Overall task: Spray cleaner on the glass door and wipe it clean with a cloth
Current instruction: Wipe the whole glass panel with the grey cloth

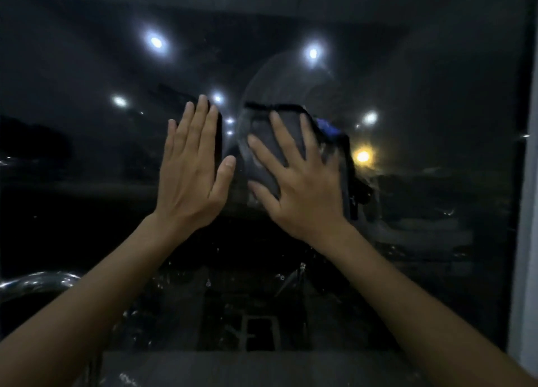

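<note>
Right hand [302, 188] presses cloth [279, 154] flat on glass door [422, 95]; left hand [192, 168] flat beside.

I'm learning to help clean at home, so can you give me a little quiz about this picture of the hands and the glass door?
1. Fill the gap: the fingers of the left hand are ___ (straight or curled).
2. Pick one: which hand presses the cloth against the glass door? A) the left one B) the right hand C) both
3. True or false: the left hand holds a spray bottle.

Key: 1 straight. 2 B, with its fingers spread over the cloth. 3 false, it holds nothing.
</note>
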`<state>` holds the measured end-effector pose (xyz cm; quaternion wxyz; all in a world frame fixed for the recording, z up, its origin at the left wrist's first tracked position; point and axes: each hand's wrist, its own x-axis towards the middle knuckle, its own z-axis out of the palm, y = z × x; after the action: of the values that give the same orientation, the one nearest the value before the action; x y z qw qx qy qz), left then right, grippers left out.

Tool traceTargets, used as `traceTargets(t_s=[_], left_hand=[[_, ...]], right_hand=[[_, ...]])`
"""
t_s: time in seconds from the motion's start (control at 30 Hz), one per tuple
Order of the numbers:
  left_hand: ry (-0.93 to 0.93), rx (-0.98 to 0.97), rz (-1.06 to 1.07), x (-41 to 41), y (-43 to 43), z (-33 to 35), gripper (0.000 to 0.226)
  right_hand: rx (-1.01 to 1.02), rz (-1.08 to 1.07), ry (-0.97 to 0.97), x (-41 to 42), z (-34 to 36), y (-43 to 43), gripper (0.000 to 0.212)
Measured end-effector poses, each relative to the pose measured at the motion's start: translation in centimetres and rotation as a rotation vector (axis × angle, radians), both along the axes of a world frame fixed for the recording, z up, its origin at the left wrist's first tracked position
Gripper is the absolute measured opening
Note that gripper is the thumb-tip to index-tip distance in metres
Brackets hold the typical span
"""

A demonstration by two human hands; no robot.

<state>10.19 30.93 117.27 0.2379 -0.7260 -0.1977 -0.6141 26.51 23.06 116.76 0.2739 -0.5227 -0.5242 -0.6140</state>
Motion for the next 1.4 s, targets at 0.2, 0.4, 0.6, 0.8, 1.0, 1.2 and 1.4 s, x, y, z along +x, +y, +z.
traceTargets(t_s=[0.2, 0.4, 0.6, 0.8, 1.0, 1.2, 1.4], left_hand=[[0.049, -0.022, -0.067, 1.5, -1.4, 0.1, 0.068], [0.059, -0.011, -0.04, 2.9, -1.9, 0.0, 0.068], [0.104, -0.008, -0.071, 5.8, -3.6, 0.3, 0.069], [0.114, 0.005, -0.081, 7.3, -4.3, 0.3, 0.068], [0.119, 0.043, -0.079, 9.2, -4.7, 0.6, 0.068], [0.145, 0.041, -0.092, 9.8, -5.3, 0.7, 0.068], [0.164, 0.077, -0.086, 9.1, -4.8, 0.7, 0.067]], right_hand=[[0.104, -0.058, 0.297, 7.3, 3.6, -4.2, 0.064], [0.113, -0.026, 0.242, 4.0, 3.0, -2.0, 0.064], [0.005, -0.108, 0.17, 12.0, -4.4, -7.2, 0.065], [0.202, -0.059, 0.55, 12.8, 4.0, -7.3, 0.066], [0.05, -0.069, 0.197, 11.0, -2.0, -6.0, 0.063], [0.082, -0.126, 0.326, 18.5, -1.4, -10.5, 0.063], [0.206, -0.049, 0.49, 15.0, 4.9, -8.2, 0.063]])
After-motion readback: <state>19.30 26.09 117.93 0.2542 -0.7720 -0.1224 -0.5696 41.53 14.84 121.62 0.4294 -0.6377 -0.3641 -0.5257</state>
